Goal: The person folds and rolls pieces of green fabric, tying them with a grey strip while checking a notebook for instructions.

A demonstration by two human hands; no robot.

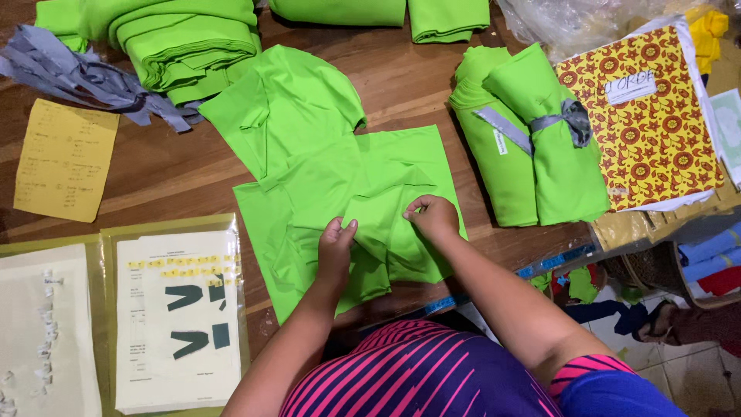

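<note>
Wooden planks make up the table point(177, 174) you work at, seen from above through the head camera, and it is crowded with cloth and paper. Your left hand point(336, 245) presses down on a bright green cut fabric piece point(340, 181) lying flat near the table's front edge, fingers curled and pinching a fold of it. Your right hand point(434, 216) sits just beside, its fingertips nipping the same cloth at a raised fold between the two hands. The piece is spread in overlapping layers, one rounded panel reaching up toward the table's middle.

To your right lie two rolled green fabric bundles point(532, 139), tied with a grey strip point(567, 117), touching a yellow patterned book point(648, 116) with red floral rings and a white label. At the far edge, folded green fabric stacks point(185, 38) sit beside a heap of grey strips point(69, 73). A yellow note sheet point(63, 161) lies below that heap, well apart from your hands. Near your left elbow rests a plastic-sleeved paper point(181, 309) bearing dark pattern shapes and small yellow tags, with a second sleeve point(42, 332) of pale scraps beside it. A blue measuring tape point(556, 261) runs along the table's front edge under your right forearm.
</note>
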